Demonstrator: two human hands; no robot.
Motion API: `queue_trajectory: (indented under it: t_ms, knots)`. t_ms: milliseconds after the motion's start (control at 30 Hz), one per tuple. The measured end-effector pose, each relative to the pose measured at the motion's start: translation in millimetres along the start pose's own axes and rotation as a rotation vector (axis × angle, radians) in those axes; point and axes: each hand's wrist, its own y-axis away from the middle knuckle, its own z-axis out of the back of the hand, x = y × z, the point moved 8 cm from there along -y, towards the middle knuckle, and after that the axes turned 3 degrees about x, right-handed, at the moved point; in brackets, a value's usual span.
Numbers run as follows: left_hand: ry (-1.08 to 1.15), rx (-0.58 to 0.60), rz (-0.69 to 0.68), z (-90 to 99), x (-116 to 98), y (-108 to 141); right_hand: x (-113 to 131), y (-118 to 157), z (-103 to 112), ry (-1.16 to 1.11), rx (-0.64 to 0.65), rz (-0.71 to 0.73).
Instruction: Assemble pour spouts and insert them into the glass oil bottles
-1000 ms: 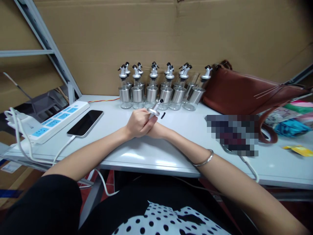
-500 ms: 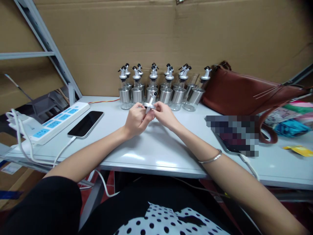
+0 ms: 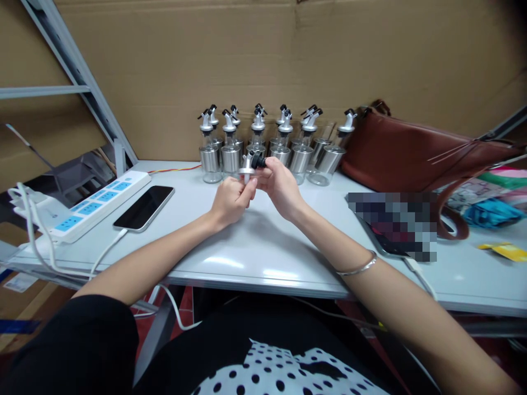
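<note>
A silver pourer top (image 3: 247, 170) is upright between my hands, above the white table (image 3: 230, 258). My left hand (image 3: 233, 200) pinches its lower stem between thumb and fingers. On the other side, my right hand (image 3: 282, 184) has its thumb and index finger closed on a black stopper piece (image 3: 258, 161), right beside the pourer's spout; its other fingers are partly hidden behind the pourer. Several glass bottles with steel sleeves stand in rows behind my hands, among them a front one (image 3: 210, 160) at the left end and a tilted-looking one (image 3: 328, 163) at the right.
A power strip (image 3: 99, 206) and a phone (image 3: 145, 208) on a cable lie at the left. At the right are a brown bag (image 3: 395, 151), a partly blurred-out device (image 3: 381, 241), a blue crumpled bundle (image 3: 492, 213) and a yellow packet (image 3: 508, 252). Cardboard (image 3: 185, 71) stands behind.
The black piece now shows at my right fingertips, beside the pourer. My right hand has turned and risen slightly. The pourer stands more upright, and my left hand has shifted a little.
</note>
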Motion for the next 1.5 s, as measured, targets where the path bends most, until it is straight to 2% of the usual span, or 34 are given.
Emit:
queue_trajectory:
  t_ms: [167,467,700,800,867,967,1033,1133,1333,1433,1500]
  knots:
    - [0.076,0.028,0.097,-3.0,8,1,6,-1,12,-0.025,-0.121,0.066]
    - [0.184,0.086,0.239,-12.0,20,3,22,6,8,0.105,-0.116,0.236]
    - [0.106,0.145,0.238,-16.4,17,4,28,9,3,0.236,-0.062,0.332]
    - [-0.003,0.217,0.193,-21.7,14,4,28,11,0,0.274,-0.033,0.364]
    - [-0.120,0.325,0.133,-31.5,13,7,28,13,-4,0.334,0.000,0.384]
    - [-0.315,0.494,0.019,-49.7,12,13,24,19,-16,0.535,0.090,0.405]
    - [-0.367,0.542,-0.072,-57.9,10,16,20,23,-25,0.667,0.173,0.415]
    - [-0.343,0.549,-0.124,-61.1,8,17,15,23,-29,0.732,0.207,0.415]
    - [-0.216,0.533,-0.041,-52.3,10,11,4,8,-16,0.828,0.185,0.336]
    - [-0.099,0.467,-0.023,-44.6,4,8,2,1,-2,0.759,0.086,0.280]
    - [-0.011,0.359,-0.039,-35.8,-2,5,5,-2,7,0.654,-0.009,0.265]
